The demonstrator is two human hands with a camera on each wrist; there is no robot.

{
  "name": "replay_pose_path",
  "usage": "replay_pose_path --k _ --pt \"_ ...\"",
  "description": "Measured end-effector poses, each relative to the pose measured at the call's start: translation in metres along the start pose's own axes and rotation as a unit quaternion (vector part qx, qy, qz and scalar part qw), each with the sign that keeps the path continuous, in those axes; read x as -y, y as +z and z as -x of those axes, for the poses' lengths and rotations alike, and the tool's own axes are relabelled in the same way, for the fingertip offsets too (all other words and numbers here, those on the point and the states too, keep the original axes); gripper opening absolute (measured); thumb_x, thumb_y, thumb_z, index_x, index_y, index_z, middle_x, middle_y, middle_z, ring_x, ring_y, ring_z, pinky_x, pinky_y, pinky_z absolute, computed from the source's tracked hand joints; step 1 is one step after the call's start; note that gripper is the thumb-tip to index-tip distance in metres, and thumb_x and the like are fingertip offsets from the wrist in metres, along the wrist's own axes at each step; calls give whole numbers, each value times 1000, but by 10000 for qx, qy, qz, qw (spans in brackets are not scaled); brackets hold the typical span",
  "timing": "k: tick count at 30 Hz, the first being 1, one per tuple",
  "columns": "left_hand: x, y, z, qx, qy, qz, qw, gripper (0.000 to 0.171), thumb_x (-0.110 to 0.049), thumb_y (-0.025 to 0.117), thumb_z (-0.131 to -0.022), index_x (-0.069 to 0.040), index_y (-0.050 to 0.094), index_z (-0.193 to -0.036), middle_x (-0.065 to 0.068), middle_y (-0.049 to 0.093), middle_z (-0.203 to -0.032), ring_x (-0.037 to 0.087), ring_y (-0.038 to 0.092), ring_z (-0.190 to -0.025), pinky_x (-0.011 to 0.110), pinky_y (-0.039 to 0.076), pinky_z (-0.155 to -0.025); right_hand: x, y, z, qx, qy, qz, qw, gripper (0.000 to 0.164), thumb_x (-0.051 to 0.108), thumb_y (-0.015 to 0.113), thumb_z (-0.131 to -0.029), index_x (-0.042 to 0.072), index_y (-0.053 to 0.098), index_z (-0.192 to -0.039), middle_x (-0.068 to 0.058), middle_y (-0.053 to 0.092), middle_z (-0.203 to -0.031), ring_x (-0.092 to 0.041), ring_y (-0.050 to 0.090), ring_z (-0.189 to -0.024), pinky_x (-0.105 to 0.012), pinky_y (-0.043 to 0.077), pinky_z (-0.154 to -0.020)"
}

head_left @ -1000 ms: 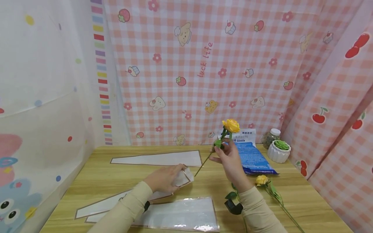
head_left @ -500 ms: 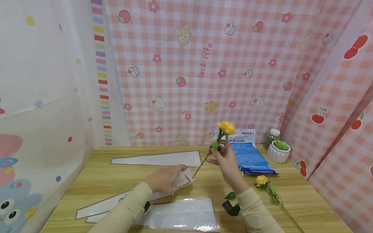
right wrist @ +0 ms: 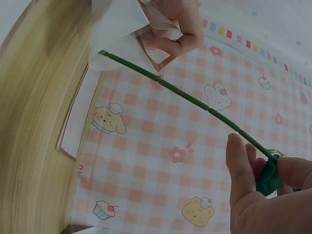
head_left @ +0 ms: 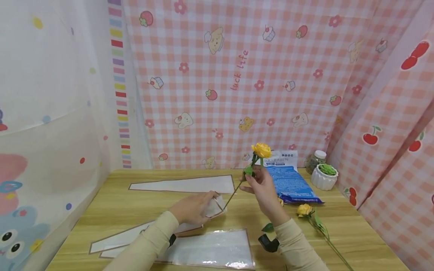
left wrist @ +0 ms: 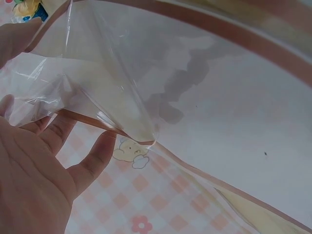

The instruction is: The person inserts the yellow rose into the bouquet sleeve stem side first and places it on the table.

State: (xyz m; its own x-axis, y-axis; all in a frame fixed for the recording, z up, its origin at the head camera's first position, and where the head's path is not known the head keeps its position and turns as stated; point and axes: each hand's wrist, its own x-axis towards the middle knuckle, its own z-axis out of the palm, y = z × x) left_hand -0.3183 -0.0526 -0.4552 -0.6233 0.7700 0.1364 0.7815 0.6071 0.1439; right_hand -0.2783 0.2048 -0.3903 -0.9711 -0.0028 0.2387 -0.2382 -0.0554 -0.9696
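Observation:
My left hand (head_left: 191, 207) grips the wide end of a tapered flower sleeve (head_left: 215, 208), white and clear film with a brown border. In the left wrist view the film of this sleeve (left wrist: 219, 102) bulges apart, thumb and fingers at its edge. My right hand (head_left: 266, 194) pinches a yellow rose (head_left: 262, 150) high on its stem, near the leaves, bloom upward. The slanting green stem (right wrist: 183, 93) runs down toward the left hand. Its cut end overlaps the sleeve's mouth in the right wrist view.
More flat sleeves lie on the wooden table: one sleeve (head_left: 190, 184) at the back, another sleeve (head_left: 217, 250) in front. A second yellow rose (head_left: 304, 210) lies at right. Behind it are a blue-and-white bag (head_left: 293, 184), a lidded jar (head_left: 312, 162) and a potted succulent (head_left: 324, 180).
My right hand has moved left and slightly down with the rose, bringing the stem's lower end to the sleeve's mouth. My left hand has stayed almost still.

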Motion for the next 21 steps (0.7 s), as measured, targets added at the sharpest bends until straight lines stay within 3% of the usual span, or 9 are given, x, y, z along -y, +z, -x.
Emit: replay_pose_path --k 7,16,21 --pt "-2 1 0 8 -7 10 10000 70 -33 77 -88 -12 39 -142 7 59 -135 20 61 -117 37 52 -98 -2 0 2 -121 96 400 9991 20 7 57 -103 -1 50 -120 -19 58 -124 -26 58 -114 -42 59 -84" --pt "-1 3 -1 -22 -15 -45 10000 69 -34 77 -87 -13 39 -141 6 60 -131 16 61 -110 36 53 -92 -3 0 2 -152 176 560 9982 20 8 58 -103 0 52 -120 -15 62 -111 -29 61 -106 -42 59 -83" --pt "-3 2 0 -46 10 -63 10000 69 -34 78 -87 -14 39 -141 5 60 -130 16 60 -110 36 53 -93 -6 -1 0 -237 165 631 9976 24 4 56 -101 1 47 -124 -15 62 -114 -23 62 -104 -43 59 -85"
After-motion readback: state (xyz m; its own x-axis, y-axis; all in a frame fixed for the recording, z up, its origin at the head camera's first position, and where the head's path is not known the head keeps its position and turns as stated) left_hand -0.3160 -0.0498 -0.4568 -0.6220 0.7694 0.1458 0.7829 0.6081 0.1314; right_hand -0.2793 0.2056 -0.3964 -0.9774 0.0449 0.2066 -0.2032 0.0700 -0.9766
